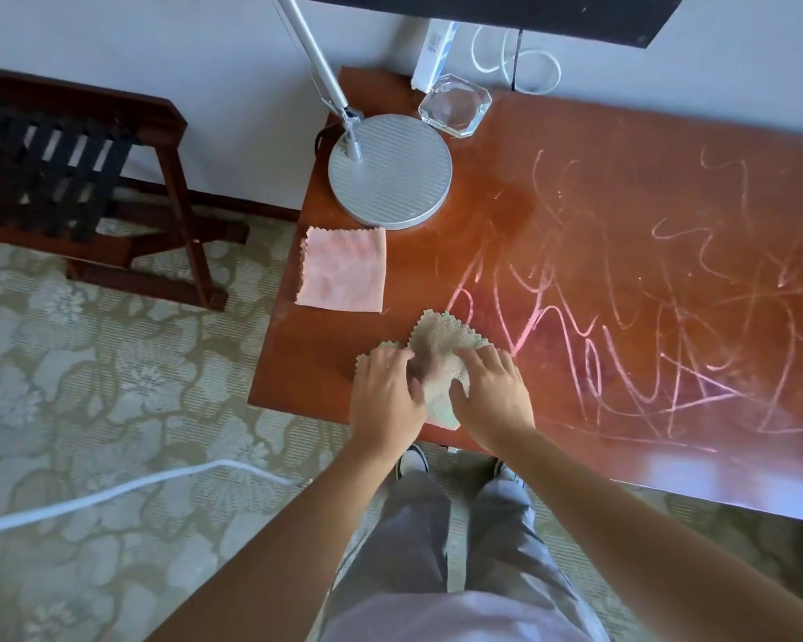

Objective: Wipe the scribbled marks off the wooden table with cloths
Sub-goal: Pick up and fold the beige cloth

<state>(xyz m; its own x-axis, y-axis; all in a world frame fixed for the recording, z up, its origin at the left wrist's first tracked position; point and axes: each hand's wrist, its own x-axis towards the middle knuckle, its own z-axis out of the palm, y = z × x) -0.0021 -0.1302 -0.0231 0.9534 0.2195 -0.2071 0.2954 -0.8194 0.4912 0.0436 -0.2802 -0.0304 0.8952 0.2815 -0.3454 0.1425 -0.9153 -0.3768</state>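
**Mia:** What are the two hands doing?

**Sam:** Both are on the tan cloth. It lies near the front edge of the desk, toward the left end. The left hand presses down on the left part of the cloth with its fingers spread a bit. The right hand lies flat on the right part with its fingers apart. The cloth is bunched up between them.

**Mia:** Are they squeezing it?

**Sam:** No, the fingers are not curled round it. They push on top of it.

**Mia:** Where are the scribbled marks?

**Sam:** They are pink and white lines all over the brown desk top, to the right of the hands. The nearest pink line is just beside the right hand and the edge of the cloth.

**Mia:** Is there another cloth?

**Sam:** Yes, a pink cloth. It lies flat by the left edge of the desk, apart from the tan one. No hand touches it.

**Mia:** What else is on the desk?

**Sam:** A round grey lamp base with a shiny pole stands just behind the pink cloth. A clear glass dish sits at the back, near the wall.

**Mia:** And on the floor?

**Sam:** A carpet with flowers, a white cord, and a dark wooden rack to the left. I can see the person's grey trousers and shoes below the desk edge.
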